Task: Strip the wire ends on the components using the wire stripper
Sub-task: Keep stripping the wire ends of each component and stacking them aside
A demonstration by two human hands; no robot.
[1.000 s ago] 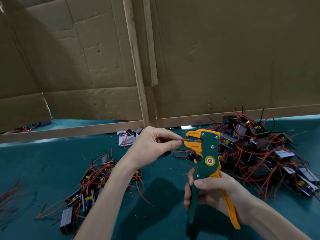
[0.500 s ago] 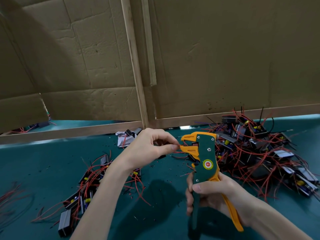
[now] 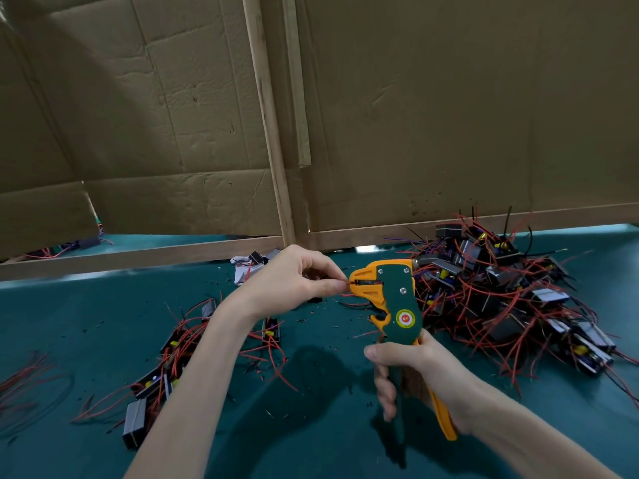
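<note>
Stripping under way at the table (image 3: 86, 323): my left hand (image 3: 294, 281) pinches a thin red wire (image 3: 344, 281) between thumb and forefinger, close to its tip, and holds that tip at the orange mouth of the wire stripper (image 3: 397, 299). My right hand (image 3: 415, 371) is wrapped round the tool's two handles, which stand spread, so I judge the squeeze is not yet made. The part the wire belongs to is hidden under my left palm. A large heap of components (image 3: 501, 288) lies just beyond my right hand; a smaller scatter (image 3: 173, 357) sits beneath my left forearm. The wire looks light and limp and would probably buckle if held far back, so the grip belongs right by the end. The stripper looks rigid and is best held low on its handles for leverage.
</note>
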